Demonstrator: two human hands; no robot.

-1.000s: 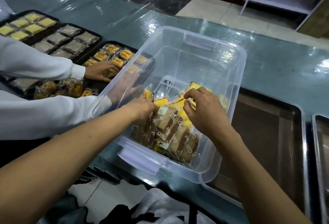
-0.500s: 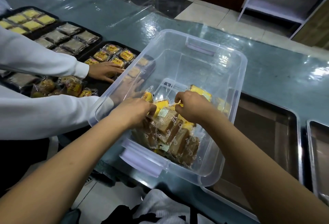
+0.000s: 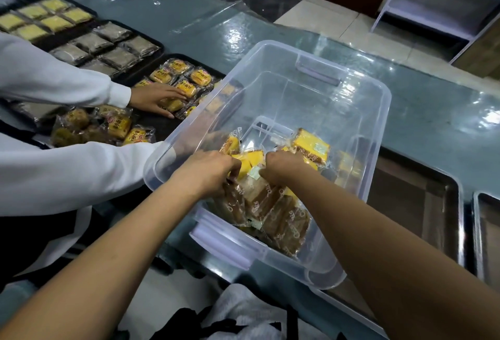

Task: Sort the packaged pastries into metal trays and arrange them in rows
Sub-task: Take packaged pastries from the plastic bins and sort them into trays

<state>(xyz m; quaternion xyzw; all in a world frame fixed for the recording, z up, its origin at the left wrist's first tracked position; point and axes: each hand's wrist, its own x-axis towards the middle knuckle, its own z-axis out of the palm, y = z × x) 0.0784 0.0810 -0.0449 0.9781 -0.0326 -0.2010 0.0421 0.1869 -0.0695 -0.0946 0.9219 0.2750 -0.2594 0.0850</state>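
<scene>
A clear plastic bin (image 3: 373, 112) stands on the grey-green counter and holds packaged pastries: brown cake slices (image 3: 273, 212) at the near end and yellow cakes (image 3: 312, 146) behind them. Both my hands are inside it. My left hand (image 3: 209, 170) curls its fingers round the wrapped packs at the left of the pile. My right hand (image 3: 282, 166) grips packs in the middle, fingers bent down into them. Which packs each holds is hidden by the knuckles. A metal tray (image 3: 416, 204) lies just right of the bin.
A person in white sleeves works at the left, one hand (image 3: 157, 97) on small yellow buns in a dark tray (image 3: 216, 70). Further dark trays hold brown packs (image 3: 108, 47) and yellow cakes (image 3: 40, 19). A second metal tray (image 3: 487, 234) sits far right. A shelf stands behind.
My right hand has moved left and down from the yellow cakes into the middle of the pile, close to my left hand. The other person's hand shifted across the buns.
</scene>
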